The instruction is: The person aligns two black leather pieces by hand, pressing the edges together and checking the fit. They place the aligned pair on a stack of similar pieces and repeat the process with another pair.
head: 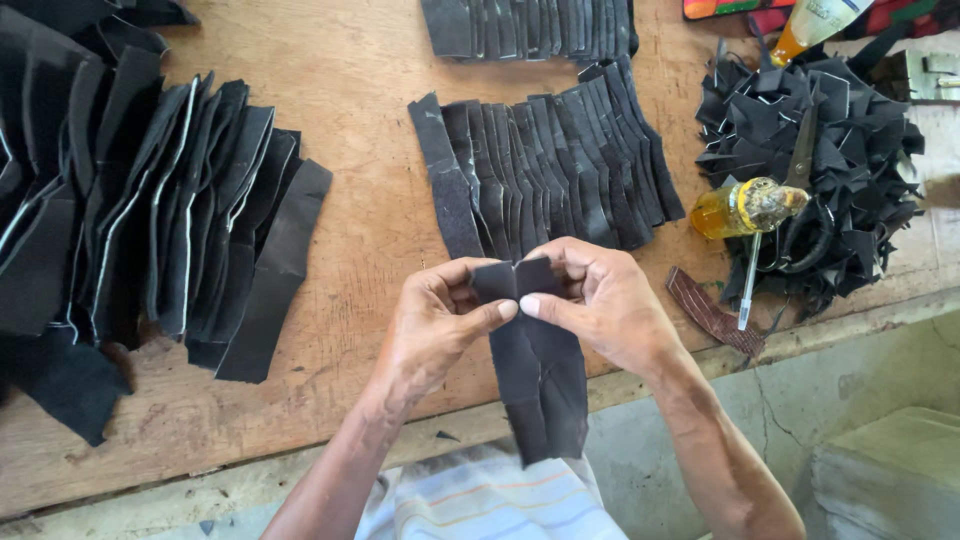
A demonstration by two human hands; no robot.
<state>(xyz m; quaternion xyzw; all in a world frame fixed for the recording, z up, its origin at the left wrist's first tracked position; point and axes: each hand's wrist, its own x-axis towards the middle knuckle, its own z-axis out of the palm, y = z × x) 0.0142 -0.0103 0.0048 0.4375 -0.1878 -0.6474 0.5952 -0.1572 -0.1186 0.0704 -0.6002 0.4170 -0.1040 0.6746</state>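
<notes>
Hands: our left hand [435, 315] and right hand [600, 300] pinch two long black leather strips [535, 370] together, near the wooden table's [350, 200] edge.
Done: fanned black strip rows [545, 175] lie far.
Left: black strip stacks [150, 210] lie left.

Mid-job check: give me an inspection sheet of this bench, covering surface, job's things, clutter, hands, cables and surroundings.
Surface: worn wooden bench, scuffed, with a raised front edge.
Job's things: two black leather strips held together, hanging over the bench edge.
Clutter: fanned row of black strips; a second row behind it; larger black pieces at left; pile of black offcuts; amber bottle; scissors; brown strip; white pen-like stick.
Hands: left hand and right hand both pinch the strips' top ends.
Cables: nothing seen.
Surroundings: grey concrete floor; striped cloth on the lap.
</notes>
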